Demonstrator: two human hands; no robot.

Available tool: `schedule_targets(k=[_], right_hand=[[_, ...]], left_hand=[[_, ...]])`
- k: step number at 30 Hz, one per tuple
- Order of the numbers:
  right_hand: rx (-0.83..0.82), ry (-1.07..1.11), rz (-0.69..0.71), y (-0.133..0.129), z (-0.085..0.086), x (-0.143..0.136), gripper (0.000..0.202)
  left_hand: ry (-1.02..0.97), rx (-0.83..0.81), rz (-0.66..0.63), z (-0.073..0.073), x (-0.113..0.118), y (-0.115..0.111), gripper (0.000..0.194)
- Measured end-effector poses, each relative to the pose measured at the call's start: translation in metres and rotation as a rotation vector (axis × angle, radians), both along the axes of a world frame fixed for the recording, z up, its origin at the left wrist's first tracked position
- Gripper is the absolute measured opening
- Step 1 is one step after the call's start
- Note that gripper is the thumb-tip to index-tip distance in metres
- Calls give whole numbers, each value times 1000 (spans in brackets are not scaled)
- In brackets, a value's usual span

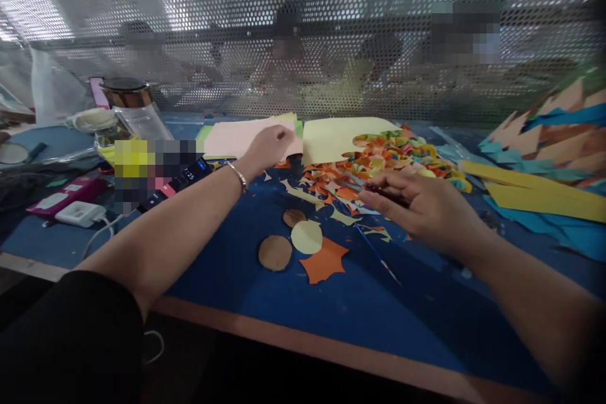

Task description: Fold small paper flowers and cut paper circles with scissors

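Note:
My left hand [271, 146], fingers curled, is over the right part of a pale pink paper stack [227, 139]; what its fingers hold, if anything, is hidden. My right hand [411, 202] is wrapped round dark-handled scissors [353, 182], whose blades point left over a heap of orange and yellow paper scraps [331, 177]. Nearer me lie two brown discs [274, 253], a pale yellow paper circle [307, 237] and an orange star-like paper piece [324, 260]. The yellow circle overlaps the orange piece.
A blue thin tool [379, 255] lies below my right hand. Yellow strips [540, 192] and pointed paper pieces [521, 139] are at the right. A lit phone [173, 184], white charger [80, 214] and glass jar [139, 120] stand left. Behind is a perforated panel [331, 44].

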State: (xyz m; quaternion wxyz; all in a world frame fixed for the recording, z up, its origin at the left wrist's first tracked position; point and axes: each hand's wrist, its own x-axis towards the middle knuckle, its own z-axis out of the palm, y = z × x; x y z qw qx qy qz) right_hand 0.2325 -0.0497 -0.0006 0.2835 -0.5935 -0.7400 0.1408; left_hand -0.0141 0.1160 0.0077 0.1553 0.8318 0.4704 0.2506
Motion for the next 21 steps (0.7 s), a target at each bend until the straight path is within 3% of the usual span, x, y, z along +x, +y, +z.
schedule_targets(k=[2, 4, 7, 9, 13, 18, 21], right_hand=[[2, 30, -12, 0, 1, 0, 45], [5, 53, -25, -1, 2, 0, 45], [-8, 67, -51, -1, 2, 0, 46], [-8, 64, -71, -1, 2, 0, 47], [5, 68, -81, 0, 0, 0, 47], [21, 17, -70, 1, -3, 3, 46], [-1, 44, -71, 1, -2, 3, 46]], left_hand=[[44, 94, 104, 1, -24, 9, 30], [146, 55, 122, 2, -42, 14, 45], [308, 53, 70, -2, -48, 14, 68], [383, 91, 67, -7, -42, 12, 72], [433, 167, 80, -15, -27, 9, 62], [413, 174, 143, -12, -26, 12, 32], [302, 228, 247, -3, -35, 17, 39]])
